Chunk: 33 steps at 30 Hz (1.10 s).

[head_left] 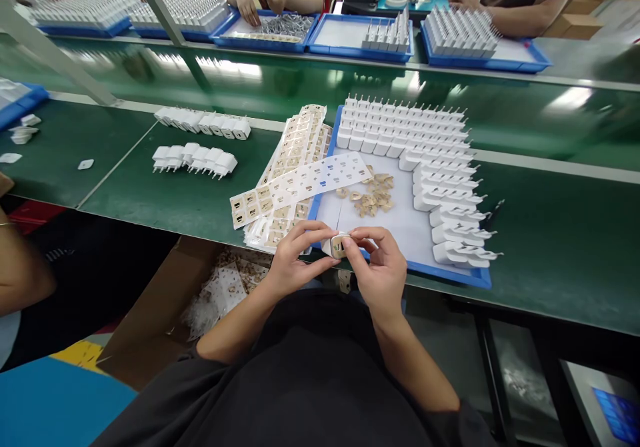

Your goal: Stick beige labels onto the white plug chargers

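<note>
My left hand is closed around a white plug charger, gripping it between thumb and fingers just over the tray's front edge. The charger's end face carries a tan sticker with a dark slot in it. My right hand is closed too, its thumb pressing on the tan face and its index finger at the charger's upper edge. Just beyond lies a blue tray lined in white, with a heap of loose tan pieces and rows of white chargers, pins up.
Stacked sticker sheets lie left of the tray, with one partly peeled strip across them. Two rows of chargers stand farther left. Below the bench is a cardboard box of scrap. Behind, co-workers sit at filled blue trays.
</note>
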Tool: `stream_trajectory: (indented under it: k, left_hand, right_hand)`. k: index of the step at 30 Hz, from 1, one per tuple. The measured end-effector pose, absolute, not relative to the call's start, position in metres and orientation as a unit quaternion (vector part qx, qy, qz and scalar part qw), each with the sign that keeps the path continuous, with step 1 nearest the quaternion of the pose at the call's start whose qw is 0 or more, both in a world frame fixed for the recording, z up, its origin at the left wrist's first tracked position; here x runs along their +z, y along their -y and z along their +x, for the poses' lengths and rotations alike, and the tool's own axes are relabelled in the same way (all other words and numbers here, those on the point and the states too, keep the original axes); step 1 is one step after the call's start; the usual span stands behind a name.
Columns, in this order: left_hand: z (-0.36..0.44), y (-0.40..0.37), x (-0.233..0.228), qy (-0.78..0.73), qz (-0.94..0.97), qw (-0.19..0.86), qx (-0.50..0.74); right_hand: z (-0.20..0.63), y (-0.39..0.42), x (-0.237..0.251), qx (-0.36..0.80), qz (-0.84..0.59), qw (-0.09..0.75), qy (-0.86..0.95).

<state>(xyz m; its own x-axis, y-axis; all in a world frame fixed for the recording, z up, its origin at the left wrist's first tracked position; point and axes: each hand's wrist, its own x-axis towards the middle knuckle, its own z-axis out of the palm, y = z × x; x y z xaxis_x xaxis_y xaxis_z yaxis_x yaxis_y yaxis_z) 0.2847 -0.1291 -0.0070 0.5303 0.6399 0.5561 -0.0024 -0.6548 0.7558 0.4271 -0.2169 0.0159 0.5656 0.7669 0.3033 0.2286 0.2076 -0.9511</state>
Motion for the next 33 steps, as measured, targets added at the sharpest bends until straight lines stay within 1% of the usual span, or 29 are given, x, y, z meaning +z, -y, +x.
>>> stream_trajectory:
  k: [2, 6, 7, 9, 11, 13, 15, 19, 25, 29, 33]
  left_hand:
    - [0.285, 0.13, -0.006, -0.206, 0.8, 0.347, 0.443]
    - [0.286, 0.131, -0.007, -0.213, 0.806, 0.313, 0.455]
    - [0.287, 0.132, -0.008, -0.215, 0.803, 0.312, 0.459]
    - [0.287, 0.132, -0.009, -0.213, 0.791, 0.322, 0.474]
    - [0.289, 0.133, -0.01, -0.204, 0.777, 0.337, 0.491]
    - [0.291, 0.134, -0.01, -0.19, 0.773, 0.337, 0.503]
    - [0.293, 0.134, -0.009, -0.178, 0.778, 0.313, 0.514]
    - [0.298, 0.135, -0.007, -0.157, 0.794, 0.249, 0.532]
    - [0.298, 0.133, -0.011, -0.143, 0.811, 0.201, 0.531]
    - [0.297, 0.133, -0.013, -0.132, 0.81, 0.208, 0.533]
    - [0.296, 0.132, -0.014, -0.135, 0.794, 0.248, 0.539]
  right_hand:
    - [0.426, 0.217, 0.016, 0.167, -0.607, 0.64, 0.44]
    - [0.43, 0.214, 0.017, 0.046, -0.629, 0.598, 0.495]
    - [0.433, 0.213, 0.017, 0.038, -0.635, 0.597, 0.488]
    - [0.438, 0.212, 0.016, 0.088, -0.636, 0.622, 0.448]
    - [0.442, 0.211, 0.015, 0.207, -0.597, 0.657, 0.412]
    - [0.441, 0.211, 0.014, 0.329, -0.531, 0.672, 0.399]
    - [0.436, 0.21, 0.013, 0.394, -0.482, 0.68, 0.389]
    - [0.425, 0.208, 0.013, 0.417, -0.452, 0.71, 0.344]
    - [0.422, 0.207, 0.012, 0.425, -0.451, 0.723, 0.305]
    - [0.422, 0.205, 0.015, 0.444, -0.428, 0.739, 0.272]
    - [0.426, 0.205, 0.017, 0.474, -0.426, 0.725, 0.26]
